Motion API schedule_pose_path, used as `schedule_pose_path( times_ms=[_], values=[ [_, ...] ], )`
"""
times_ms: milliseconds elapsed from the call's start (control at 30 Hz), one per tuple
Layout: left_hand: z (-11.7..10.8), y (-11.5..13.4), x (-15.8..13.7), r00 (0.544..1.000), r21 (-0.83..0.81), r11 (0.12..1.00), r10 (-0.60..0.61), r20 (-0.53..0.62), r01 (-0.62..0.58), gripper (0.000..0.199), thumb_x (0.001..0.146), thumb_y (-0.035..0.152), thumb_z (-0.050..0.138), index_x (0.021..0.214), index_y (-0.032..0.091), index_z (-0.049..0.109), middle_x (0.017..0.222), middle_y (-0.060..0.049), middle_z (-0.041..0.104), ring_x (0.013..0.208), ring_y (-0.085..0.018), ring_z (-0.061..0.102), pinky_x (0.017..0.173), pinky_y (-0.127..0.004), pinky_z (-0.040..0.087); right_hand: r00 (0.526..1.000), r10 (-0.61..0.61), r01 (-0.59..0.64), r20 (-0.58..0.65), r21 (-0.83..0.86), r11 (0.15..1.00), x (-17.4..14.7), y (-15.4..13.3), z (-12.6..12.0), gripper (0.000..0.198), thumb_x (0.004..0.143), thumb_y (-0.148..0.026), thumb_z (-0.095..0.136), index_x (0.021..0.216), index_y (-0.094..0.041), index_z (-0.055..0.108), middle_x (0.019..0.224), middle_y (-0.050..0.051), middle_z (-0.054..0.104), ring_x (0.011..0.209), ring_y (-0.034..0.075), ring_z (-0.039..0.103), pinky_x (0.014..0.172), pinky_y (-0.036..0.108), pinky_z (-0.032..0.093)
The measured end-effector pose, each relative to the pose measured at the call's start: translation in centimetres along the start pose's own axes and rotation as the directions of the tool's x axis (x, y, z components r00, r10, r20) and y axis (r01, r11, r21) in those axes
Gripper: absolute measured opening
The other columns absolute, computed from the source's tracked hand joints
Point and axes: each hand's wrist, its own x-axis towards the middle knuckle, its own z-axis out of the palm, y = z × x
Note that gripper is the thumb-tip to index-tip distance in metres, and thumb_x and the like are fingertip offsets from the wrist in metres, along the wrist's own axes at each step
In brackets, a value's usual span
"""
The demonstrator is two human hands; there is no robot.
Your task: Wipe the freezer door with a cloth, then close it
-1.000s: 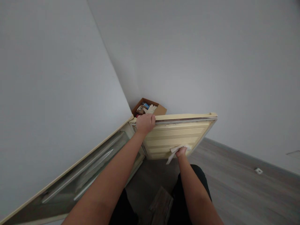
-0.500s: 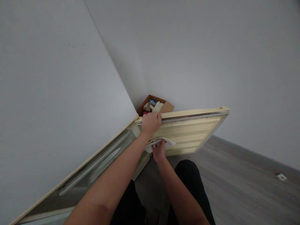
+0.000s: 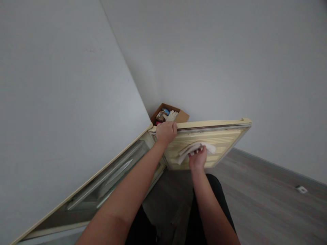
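A cream-coloured ribbed door [image 3: 224, 137] stands open from a low cabinet. My left hand [image 3: 166, 131] grips the door's top edge near the hinge side. My right hand [image 3: 197, 159] presses a white cloth [image 3: 194, 149] against the door's ribbed inner face, about at its middle. The cabinet body [image 3: 102, 185] runs along the left wall, and pale rails show inside it.
An open cardboard box [image 3: 170, 116] with gloves and small items sits in the room's corner behind the door. Grey walls meet there. Grey wood-look floor [image 3: 268, 207] spreads to the right, with a small white object [image 3: 301, 189] lying on it. My dark-clad legs are below.
My right hand has swept the cloth across the door's inner face, from lower right to the hinge side, then back toward the middle. My left hand stayed on the top edge.
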Motion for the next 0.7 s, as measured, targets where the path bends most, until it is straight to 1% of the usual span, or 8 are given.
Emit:
schedule_pose_path(
  times_ms=[33,100,167,233,333,433,567,700],
  values=[
    [0.0,0.0,0.0,1.0,-0.004,1.0,0.003,0.0,-0.003,0.049,0.104,0.034,0.027,0.099,0.015,0.072,0.102,-0.014,0.076,0.099,-0.028,0.071,0.089,-0.04,0.045,0.999,-0.037,0.036,-0.04,-0.018,0.999,1.5,-1.5,-0.9,0.029,0.085,-0.053,0.047,0.097,-0.027,0.049,0.105,-0.002,0.058,0.091,0.015,0.057,0.07,0.026,0.047],
    [0.0,0.0,0.1,1.0,-0.009,1.0,0.003,0.0,-0.003,0.049,0.104,0.034,0.027,0.098,0.015,0.072,0.102,-0.014,0.076,0.099,-0.028,0.071,0.088,-0.04,0.045,0.977,-0.195,0.187,-0.086,-0.1,0.977,4.4,-4.3,-3.2,0.024,0.077,-0.042,0.055,0.094,-0.026,0.047,0.103,-0.003,0.057,0.089,0.013,0.055,0.067,0.022,0.044],
    [-0.1,0.1,0.1,1.0,-0.004,1.0,-0.007,-0.004,0.007,0.049,0.104,0.034,0.027,0.097,0.015,0.072,0.101,-0.014,0.076,0.099,-0.029,0.071,0.088,-0.04,0.045,0.931,-0.361,0.347,-0.051,-0.178,0.921,6.9,-6.5,-5.7,0.028,0.066,-0.029,0.059,0.091,-0.025,0.047,0.1,-0.005,0.055,0.087,0.011,0.053,0.065,0.019,0.042],
    [-0.1,0.2,0.1,1.0,0.007,1.0,-0.016,-0.004,0.016,0.049,0.104,0.034,0.027,0.098,0.015,0.072,0.101,-0.014,0.076,0.098,-0.028,0.071,0.087,-0.04,0.045,0.9,-0.432,0.414,-0.051,-0.207,0.887,8.9,-7.5,-7.9,0.036,0.062,-0.025,0.061,0.095,-0.025,0.049,0.096,-0.006,0.053,0.082,0.009,0.053,0.065,0.019,0.044],
    [-0.1,0.2,0.0,1.0,0.014,1.0,-0.014,0.0,0.014,0.049,0.104,0.034,0.026,0.098,0.015,0.072,0.102,-0.014,0.077,0.097,-0.028,0.071,0.086,-0.04,0.044,0.902,-0.402,0.363,-0.159,-0.226,0.904,10.8,-6.8,-9.7,0.049,0.063,-0.031,0.069,0.104,-0.028,0.044,0.1,-0.006,0.055,0.079,0.01,0.057,0.063,0.022,0.048],
    [0.0,0.1,0.0,1.0,0.012,1.0,-0.004,0.002,0.004,0.05,0.104,0.034,0.026,0.097,0.016,0.071,0.102,-0.014,0.076,0.097,-0.029,0.071,0.085,-0.041,0.044,0.896,-0.375,0.302,-0.236,-0.291,0.907,12.2,-4.7,-10.3,0.052,0.072,-0.05,0.069,0.112,-0.029,0.045,0.116,0.0,0.06,0.09,0.015,0.062,0.068,0.029,0.054],
    [0.1,0.1,-0.1,1.0,0.038,0.999,-0.018,0.018,0.017,0.051,0.104,0.034,0.025,0.096,0.015,0.071,0.1,-0.015,0.076,0.096,-0.029,0.071,0.083,-0.04,0.043,0.868,-0.41,0.285,-0.279,-0.396,0.873,14.6,-2.7,-10.3,0.053,0.085,-0.059,0.056,0.123,-0.022,0.052,0.13,0.01,0.06,0.115,0.021,0.061,0.094,0.035,0.055],
    [0.3,0.0,-0.3,1.0,0.074,0.997,-0.018,0.012,0.017,0.052,0.104,0.035,0.024,0.096,0.016,0.071,0.1,-0.014,0.076,0.095,-0.029,0.07,0.082,-0.04,0.043,0.861,-0.412,0.28,-0.298,-0.4,0.873,17.4,-2.2,-10.1,0.06,0.1,-0.054,0.026,0.142,-0.015,0.043,0.147,0.015,0.05,0.132,0.019,0.052,0.11,0.033,0.044]
  ],
)
